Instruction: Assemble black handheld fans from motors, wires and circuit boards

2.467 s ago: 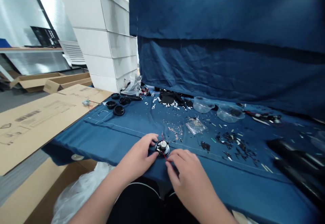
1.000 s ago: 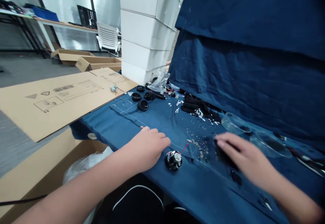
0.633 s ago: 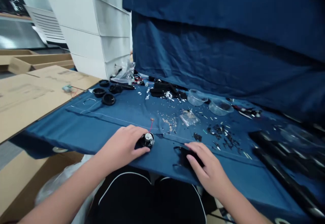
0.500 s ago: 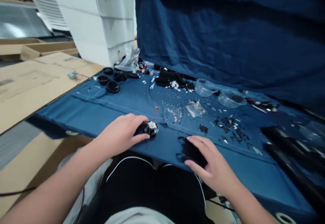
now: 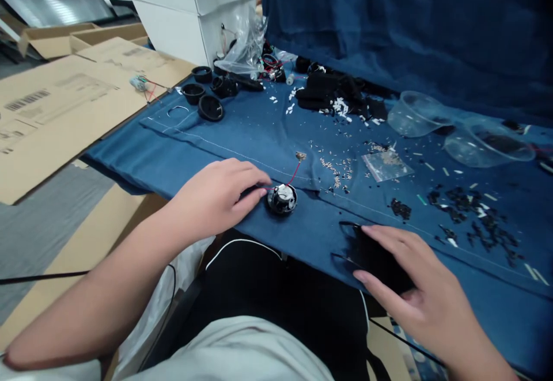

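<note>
A small round speaker-like part [image 5: 283, 198], silver-white on top with a black rim, rests near the front edge of the blue cloth. From it a thin red wire [image 5: 294, 175] leads up to a small brownish piece [image 5: 301, 155]. My left hand [image 5: 224, 192] is just left of the round part, thumb and fingertips together. A second short stretch of red wire runs from the part into that pinch. My right hand [image 5: 410, 277] grips a flat black piece [image 5: 380, 257] at the front edge. Two thin black prongs stick out from its left end; my palm hides the rest.
Black round cups [image 5: 211, 107] stand at the back left beside a clear plastic bag [image 5: 246, 44]. Small screws [image 5: 332, 171], a zip bag [image 5: 386, 164], black bits [image 5: 466, 205] and clear bowls [image 5: 419, 115] cover the right. Cardboard [image 5: 52, 99] lies left, below white boxes [image 5: 173, 30].
My left hand has let go of the round part's side and sits left of it, at the wire. My right hand keeps its grip. The whole view has shifted and tilted down.
</note>
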{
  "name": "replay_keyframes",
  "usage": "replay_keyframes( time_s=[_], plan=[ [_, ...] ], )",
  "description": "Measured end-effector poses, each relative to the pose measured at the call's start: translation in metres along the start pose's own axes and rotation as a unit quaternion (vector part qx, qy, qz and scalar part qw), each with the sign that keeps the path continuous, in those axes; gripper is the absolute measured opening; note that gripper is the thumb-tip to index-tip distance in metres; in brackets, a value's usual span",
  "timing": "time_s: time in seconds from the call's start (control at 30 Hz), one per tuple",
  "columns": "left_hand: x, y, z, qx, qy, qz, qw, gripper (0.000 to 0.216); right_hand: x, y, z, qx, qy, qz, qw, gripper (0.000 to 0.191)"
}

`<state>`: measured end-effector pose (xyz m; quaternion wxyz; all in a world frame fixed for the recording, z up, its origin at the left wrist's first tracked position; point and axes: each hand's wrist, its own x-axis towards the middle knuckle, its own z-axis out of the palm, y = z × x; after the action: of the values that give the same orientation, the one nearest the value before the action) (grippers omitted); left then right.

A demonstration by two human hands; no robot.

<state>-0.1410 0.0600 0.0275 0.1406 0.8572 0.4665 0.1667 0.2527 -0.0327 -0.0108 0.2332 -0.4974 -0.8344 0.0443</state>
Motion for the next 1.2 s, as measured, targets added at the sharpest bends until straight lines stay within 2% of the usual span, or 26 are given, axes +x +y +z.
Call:
replay_keyframes(
  time_s=[0.13,0.33,0.53,0.67,0.8,0.97,1.2],
  plan=[
    [0.008,0.008,-0.001,-0.026,-0.038,0.036,0.998,0.051,0.001,-0.001,-0.004,0.014,-0.007,-0.013,1.000,0.050],
    [0.014,0.033,0.013,-0.034,-0.084,0.098,0.991,0.049,0.012,-0.009,-0.015,0.040,0.006,-0.025,0.999,0.059],
    [0.003,0.041,0.025,-0.052,-0.049,0.124,0.990,0.050,0.040,-0.027,-0.023,0.092,-0.034,-0.077,0.992,0.060],
    [0.001,0.036,0.027,-0.064,-0.033,0.148,0.986,0.040,0.054,-0.026,-0.020,0.103,-0.051,-0.102,0.988,0.061],
    [0.004,0.036,0.031,-0.067,-0.028,0.151,0.986,0.040,0.063,-0.022,-0.017,0.109,-0.049,-0.123,0.985,0.061],
    [0.006,0.037,0.033,-0.065,-0.026,0.154,0.986,0.037,0.065,-0.025,-0.018,0.108,-0.083,-0.098,0.986,0.058],
    [0.007,0.038,0.033,-0.067,-0.020,0.162,0.984,0.036,0.072,-0.028,-0.033,0.120,-0.127,-0.080,0.981,0.054]
  ],
)
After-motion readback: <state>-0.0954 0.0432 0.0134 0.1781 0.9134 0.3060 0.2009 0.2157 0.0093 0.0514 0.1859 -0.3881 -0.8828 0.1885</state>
